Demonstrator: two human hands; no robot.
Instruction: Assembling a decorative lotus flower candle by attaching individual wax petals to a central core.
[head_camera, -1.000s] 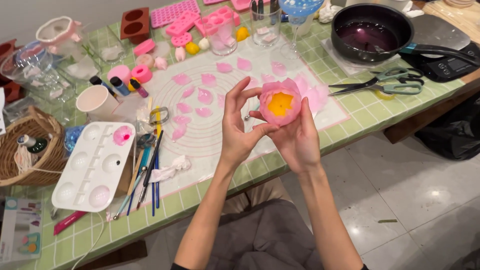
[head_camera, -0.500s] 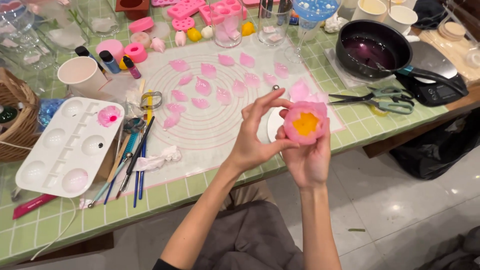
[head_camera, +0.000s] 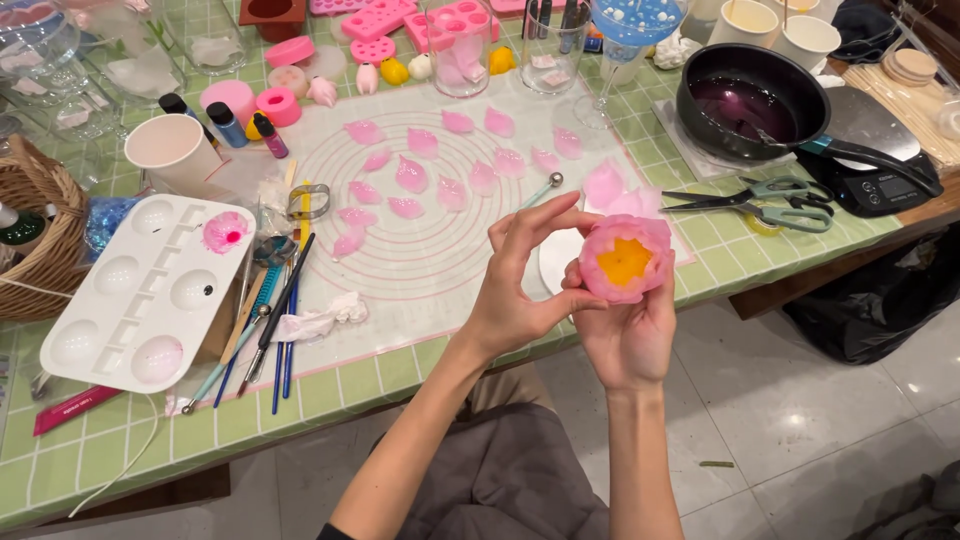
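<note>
Right hand (head_camera: 632, 335) is cupping the pink wax flower (head_camera: 625, 258) with yellow centre from below, fingers wrapped around it, near the table's (head_camera: 400, 375) near edge. Left hand (head_camera: 520, 285) is touching its left side, fingers loosely spread. Scissors (head_camera: 765, 200) are lying far right.
</note>
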